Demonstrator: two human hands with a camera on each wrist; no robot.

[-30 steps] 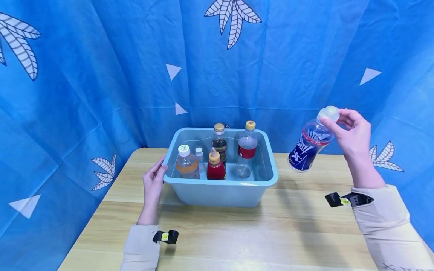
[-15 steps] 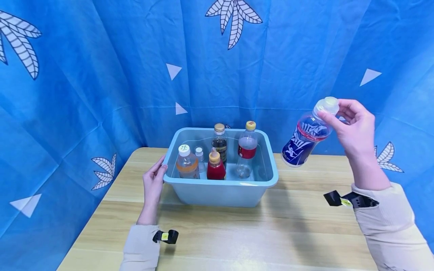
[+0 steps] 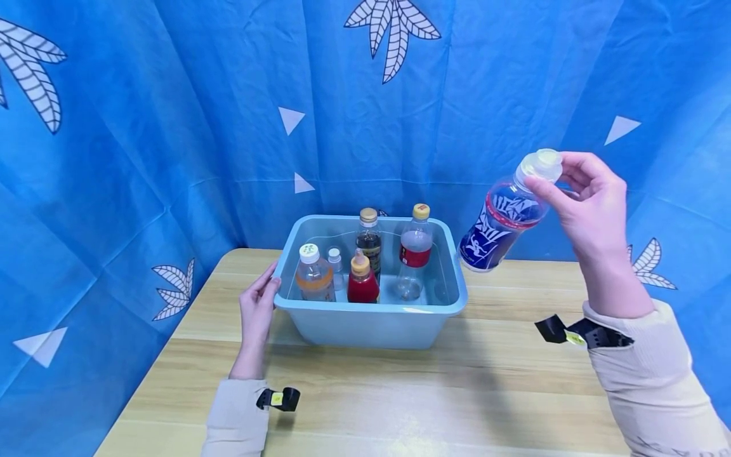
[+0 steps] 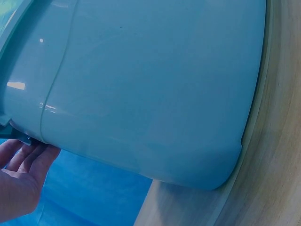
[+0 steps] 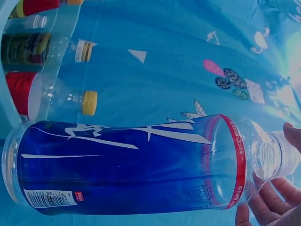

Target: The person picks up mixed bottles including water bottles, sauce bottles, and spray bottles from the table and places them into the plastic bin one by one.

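Note:
My right hand [image 3: 594, 203] pinches the capped neck of a clear bottle with a blue label [image 3: 497, 222]. The bottle hangs tilted in the air, its base beside the right rim of a light blue plastic tub [image 3: 371, 327]. In the right wrist view the blue-labelled bottle [image 5: 117, 165] spans the frame, the fingers [image 5: 273, 202] round its neck. At the tub's left end, my left hand [image 3: 258, 308] grips the rim, thumb on top. From the left wrist view, its fingers [image 4: 35, 160] lie under the lip of the tub [image 4: 141, 94].
Inside the tub stand several bottles: an orange-banded one [image 3: 316, 279], a small white-capped one [image 3: 335, 270], a red squeeze bottle [image 3: 363, 289], a dark one [image 3: 369, 241] and a red-labelled one [image 3: 415, 251]. A wooden table [image 3: 354, 393] supports the tub; a blue curtain [image 3: 228, 127] hangs behind.
My right hand has carried the blue-labelled bottle up and to the left, closer to the tub. The left hand and the tub have stayed in place.

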